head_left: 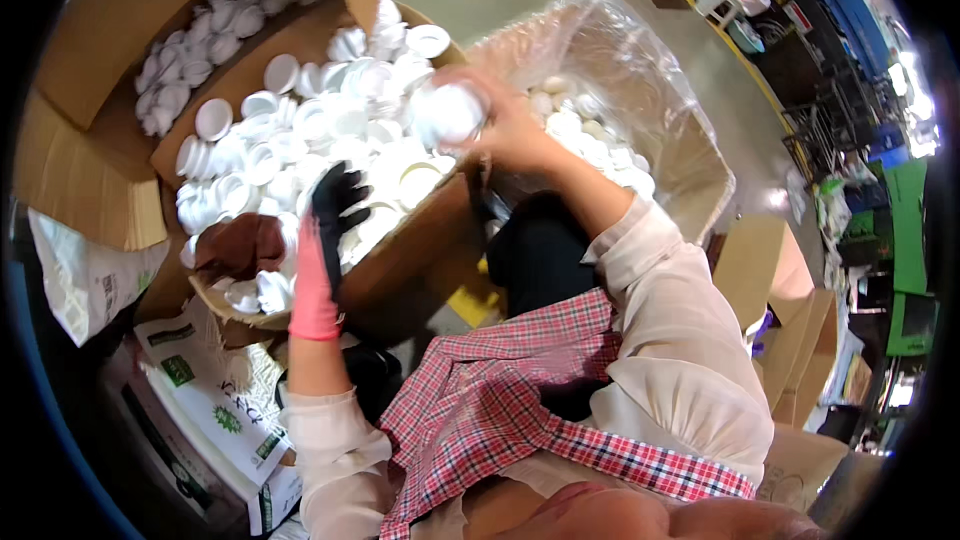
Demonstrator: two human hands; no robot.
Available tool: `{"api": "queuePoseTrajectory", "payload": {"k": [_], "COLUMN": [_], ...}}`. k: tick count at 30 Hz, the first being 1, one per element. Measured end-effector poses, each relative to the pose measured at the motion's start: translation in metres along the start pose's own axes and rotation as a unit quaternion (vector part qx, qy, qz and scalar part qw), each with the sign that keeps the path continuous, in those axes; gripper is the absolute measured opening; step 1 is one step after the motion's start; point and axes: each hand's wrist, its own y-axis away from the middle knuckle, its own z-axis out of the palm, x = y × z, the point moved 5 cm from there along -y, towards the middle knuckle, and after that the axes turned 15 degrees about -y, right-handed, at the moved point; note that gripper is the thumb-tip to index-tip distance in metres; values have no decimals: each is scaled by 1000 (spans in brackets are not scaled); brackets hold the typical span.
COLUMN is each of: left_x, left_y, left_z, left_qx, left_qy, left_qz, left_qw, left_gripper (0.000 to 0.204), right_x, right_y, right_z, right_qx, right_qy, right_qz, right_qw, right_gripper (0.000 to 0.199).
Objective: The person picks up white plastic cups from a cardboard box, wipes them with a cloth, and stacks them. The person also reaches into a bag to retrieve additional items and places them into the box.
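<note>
My left hand (330,225), in a pink and black glove, reaches into a cardboard box (410,260) piled with several white plastic lids (300,135); its fingers rest spread among the lids. My right hand (505,125), bare, is raised above the box's right edge and closed on a white round container (447,112). Just right of it stands a clear plastic bag (660,110) holding several white round pieces (590,140).
A second cardboard box (100,20) with more white lids stands at the upper left. Printed white sacks (215,395) lie at the lower left. Folded cardboard (790,320) is at the right, with shelving and clutter beyond on the grey floor.
</note>
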Motion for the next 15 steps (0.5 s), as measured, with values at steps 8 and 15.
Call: {"api": "queuePoseTrajectory", "payload": {"k": [8, 15], "left_x": [-2, 1], "left_y": [-17, -4], "left_z": [-16, -78], "left_qx": [44, 225], "left_qy": [-88, -418], "left_qz": [-48, -22], "left_qw": [994, 880], "left_gripper": [45, 34], "right_x": [292, 356], "right_y": [223, 237], "right_z": [-267, -249], "right_qx": [222, 225], "right_qy": [371, 358], "right_qz": [337, 393], "right_qw": [836, 816], "right_gripper": [64, 54]}}
